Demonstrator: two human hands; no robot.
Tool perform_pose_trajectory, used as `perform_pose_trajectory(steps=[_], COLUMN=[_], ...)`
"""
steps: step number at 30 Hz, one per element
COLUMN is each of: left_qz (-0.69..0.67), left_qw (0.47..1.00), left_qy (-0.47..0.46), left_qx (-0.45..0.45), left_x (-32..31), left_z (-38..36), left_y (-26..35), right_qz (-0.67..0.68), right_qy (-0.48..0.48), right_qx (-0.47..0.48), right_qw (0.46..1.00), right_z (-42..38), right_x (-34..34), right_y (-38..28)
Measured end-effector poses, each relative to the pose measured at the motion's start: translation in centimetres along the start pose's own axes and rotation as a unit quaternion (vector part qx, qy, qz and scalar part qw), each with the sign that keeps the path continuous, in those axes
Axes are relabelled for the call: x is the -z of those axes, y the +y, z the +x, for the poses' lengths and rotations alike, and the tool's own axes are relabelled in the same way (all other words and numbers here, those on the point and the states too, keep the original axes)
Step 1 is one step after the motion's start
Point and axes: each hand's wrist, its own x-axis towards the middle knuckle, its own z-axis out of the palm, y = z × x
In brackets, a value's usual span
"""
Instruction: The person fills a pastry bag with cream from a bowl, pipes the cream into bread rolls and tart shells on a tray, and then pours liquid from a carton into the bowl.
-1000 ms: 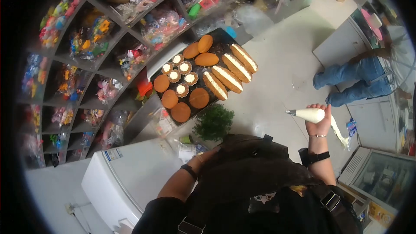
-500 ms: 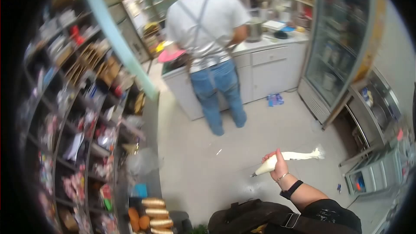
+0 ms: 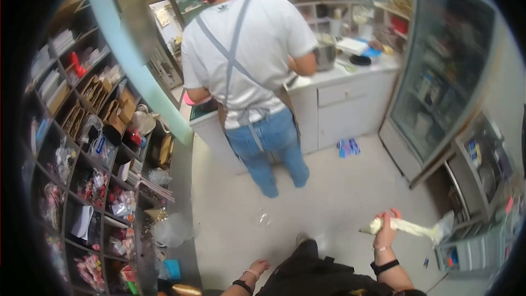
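1. Nearest, at 6 o'clock, the left hand [image 3: 258, 266] has nothing visible in it; I cannot tell how far its fingers are spread.
2. At 4 o'clock, the right hand [image 3: 386, 233] wraps its fingers round a piping bag [image 3: 408, 228], held above the floor [image 3: 323, 222].
3. Pale cream fills the bag, thick by the grip and thinner along the tail, which ends in loose clear plastic; the tip points toward 9 o'clock.
4. At 7 o'clock, a pastry [image 3: 186, 290] with pale filling is cut off by the bottom edge.
5. Between 8 and 10 o'clock, shelves [image 3: 64, 225] hold brown paper bags [image 3: 96, 92] and small wrapped goods.
6. At 12 o'clock, a person [image 3: 246, 66] in an apron stands at a counter [image 3: 350, 112].
7. Around 1 o'clock, the counter bears a metal pot [image 3: 327, 59], contents too blurred to name.
8. Toward 2 o'clock, a glass-doored fridge [image 3: 402, 153] holds dim items.
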Motion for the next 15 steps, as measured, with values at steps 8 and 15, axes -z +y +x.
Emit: perform_pose_trajectory(steps=[8, 15], left_qz=[0.283, 0.196], left_qw=[0.921, 0.840], left_qy=[-0.124, -0.385], left_qx=[-0.237, -0.328], left_x=[-8.3, -21.2], left_z=[8.5, 4.5], left_y=[27.1, 47.4], right_qz=[0.062, -0.322], right_qy=[-0.132, -0.299], right_qx=[0.023, -0.041], right_qw=[0.989, 0.897], right_z=[13.1, 23.7], right_x=[-5.7, -6.6], right_y=[-2.7, 0.0])
